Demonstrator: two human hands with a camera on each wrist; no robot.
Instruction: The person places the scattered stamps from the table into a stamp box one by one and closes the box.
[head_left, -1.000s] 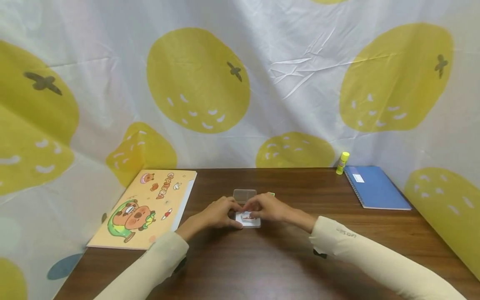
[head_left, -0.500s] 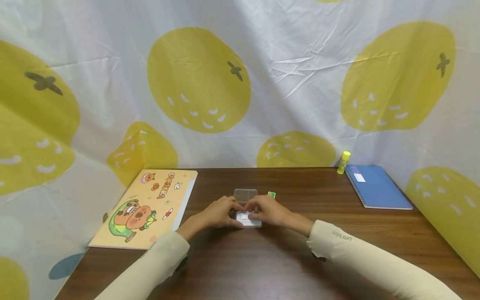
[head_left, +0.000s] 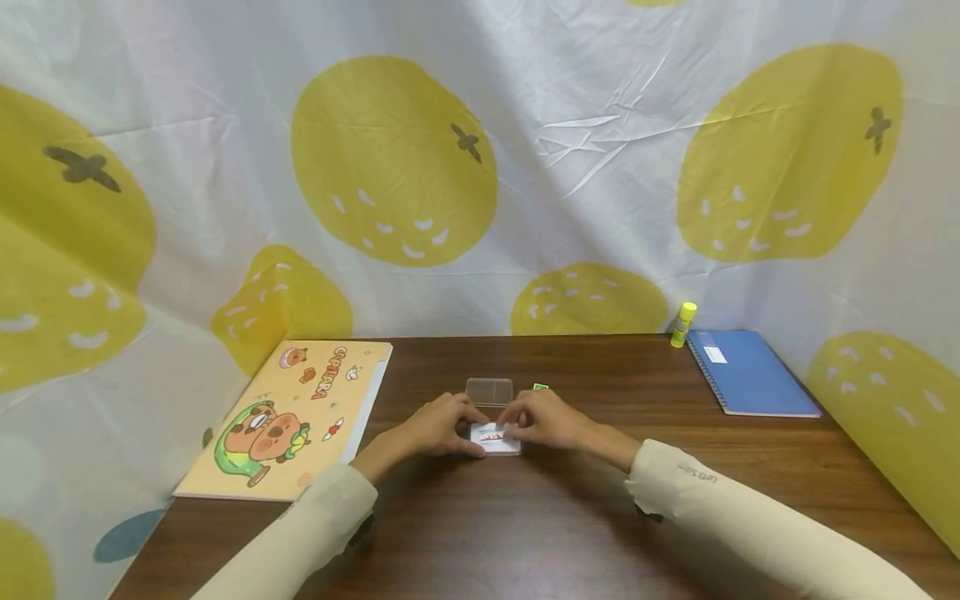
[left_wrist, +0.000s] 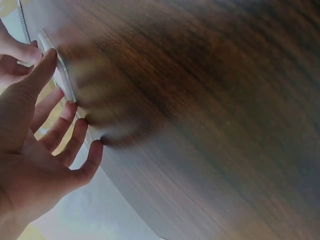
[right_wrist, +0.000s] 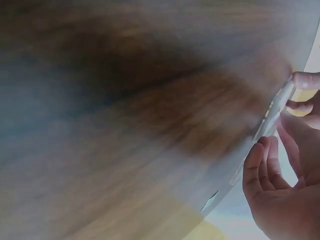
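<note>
A small, flat, clear plastic case (head_left: 512,452) lies mid-table, its transparent lid (head_left: 490,390) folded back on the far side. In it is a white card (head_left: 491,437) with red and blue print. My left hand (head_left: 438,426) holds the case's left end, thumb along the near edge and fingers at the far edge. My right hand (head_left: 551,419) has bent thumb and forefinger together at the card's right part, seemingly pinching it; the fingertip contact is small and partly hidden. In the right wrist view, the right thumb (right_wrist: 295,130) lies against the case's upper side.
Just behind the right hand lies a small green-edged piece (head_left: 540,387). A cartoon capybara folder (head_left: 300,417) lies at the left. At the far right are a blue spiral notebook (head_left: 753,375) and an upright yellow glue stick (head_left: 683,325). Fruit-patterned cloth hangs around the table.
The right fingers have shifted slightly over the case, and more of the card's red print shows now. The left hand keeps its hold on the case.
</note>
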